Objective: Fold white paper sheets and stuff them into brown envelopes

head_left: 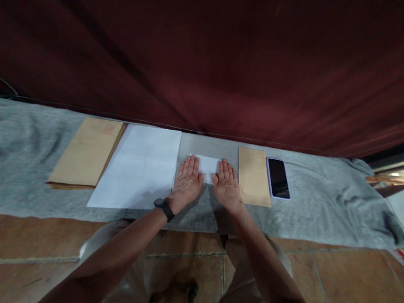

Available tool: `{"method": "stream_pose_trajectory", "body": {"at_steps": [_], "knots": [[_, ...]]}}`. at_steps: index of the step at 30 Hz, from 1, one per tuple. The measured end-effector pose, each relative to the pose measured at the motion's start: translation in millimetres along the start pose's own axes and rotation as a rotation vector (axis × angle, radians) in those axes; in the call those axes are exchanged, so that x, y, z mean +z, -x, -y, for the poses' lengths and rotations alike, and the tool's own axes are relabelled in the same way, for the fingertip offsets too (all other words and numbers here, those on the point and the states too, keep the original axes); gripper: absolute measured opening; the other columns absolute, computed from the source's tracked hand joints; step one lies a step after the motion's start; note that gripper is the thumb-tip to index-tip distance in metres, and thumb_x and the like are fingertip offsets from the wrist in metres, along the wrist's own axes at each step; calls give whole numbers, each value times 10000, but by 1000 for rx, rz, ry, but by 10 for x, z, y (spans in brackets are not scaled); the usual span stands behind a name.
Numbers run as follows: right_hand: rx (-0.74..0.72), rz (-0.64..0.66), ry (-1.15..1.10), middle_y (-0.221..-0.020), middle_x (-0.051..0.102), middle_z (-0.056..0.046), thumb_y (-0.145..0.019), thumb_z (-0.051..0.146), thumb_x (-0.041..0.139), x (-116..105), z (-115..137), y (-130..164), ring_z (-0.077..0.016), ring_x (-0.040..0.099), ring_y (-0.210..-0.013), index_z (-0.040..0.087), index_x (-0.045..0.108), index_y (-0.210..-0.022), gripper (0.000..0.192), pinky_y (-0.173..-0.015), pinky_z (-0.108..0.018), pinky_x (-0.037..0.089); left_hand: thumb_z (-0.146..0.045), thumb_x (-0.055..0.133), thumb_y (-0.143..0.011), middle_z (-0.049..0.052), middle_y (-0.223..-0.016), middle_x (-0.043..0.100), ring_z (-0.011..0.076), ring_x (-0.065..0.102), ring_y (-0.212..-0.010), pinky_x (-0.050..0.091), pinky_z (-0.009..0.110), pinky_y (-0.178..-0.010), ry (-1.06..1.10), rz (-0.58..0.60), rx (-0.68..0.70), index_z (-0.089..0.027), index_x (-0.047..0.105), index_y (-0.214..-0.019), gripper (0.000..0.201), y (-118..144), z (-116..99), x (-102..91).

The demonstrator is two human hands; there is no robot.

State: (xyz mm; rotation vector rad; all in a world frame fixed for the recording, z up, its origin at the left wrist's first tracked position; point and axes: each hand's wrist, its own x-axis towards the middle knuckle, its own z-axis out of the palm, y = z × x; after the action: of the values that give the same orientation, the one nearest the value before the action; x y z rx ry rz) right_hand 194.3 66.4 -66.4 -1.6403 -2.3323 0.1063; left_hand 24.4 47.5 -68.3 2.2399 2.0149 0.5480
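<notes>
Grey cloth (310, 205) covers the bench in the head view. Left hand (186, 182) and right hand (226, 184) lie flat, fingers extended, gripping nothing, both pressing the small folded white paper (207, 164) at centre. White sheet stack (138, 168) just left; 1 brown envelope (254, 176) just right, phone (278, 178) beside it; envelope pile (88, 152) far left. Judged step: flattening the fold. Further creasing calls for even, firm fingertip pressure along the edges.

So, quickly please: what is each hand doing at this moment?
Left hand: open, flat, palm down on the folded white paper.
Right hand: open, flat, pressing the same paper; holds nothing.
</notes>
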Motion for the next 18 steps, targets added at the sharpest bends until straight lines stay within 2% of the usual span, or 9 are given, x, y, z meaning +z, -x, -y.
{"method": "stream_pose_trajectory", "body": {"at_steps": [5, 11, 18], "knots": [[18, -13, -14, -1623, 350, -221, -1078, 409, 290, 11, -26, 18, -309, 338, -1508, 25, 333, -1570, 626, -1217, -508, 294, -335, 336, -1026, 228, -1649, 293, 307, 211, -1561, 262, 543, -1252, 4, -26, -17, -32, 270, -1577, 632, 26, 10, 3], [54, -88, -18, -1612, 365, -234, -1071, 455, 320, 75, -35, 75, -327, 356, -1494, 24, 328, -1573, 661, -1206, -526, 306, -334, 333, -1026, 228, -1649, 293, 310, 213, -1560, 288, 533, -1244, -20, -20, -43, -27, 279, -1572, 628, 31, 25, 20], [98, -96, -4, -1603, 378, -244, -1066, 375, 351, 37, -8, 221, -342, 348, -1495, -13, 384, -1536, 610, -1204, -513, 312, -344, 329, -1029, 232, -1649, 288, 315, 210, -1561, 271, 537, -1250, -14, -8, -57, -16, 294, -1567, 631, 19, 22, 16]]}}
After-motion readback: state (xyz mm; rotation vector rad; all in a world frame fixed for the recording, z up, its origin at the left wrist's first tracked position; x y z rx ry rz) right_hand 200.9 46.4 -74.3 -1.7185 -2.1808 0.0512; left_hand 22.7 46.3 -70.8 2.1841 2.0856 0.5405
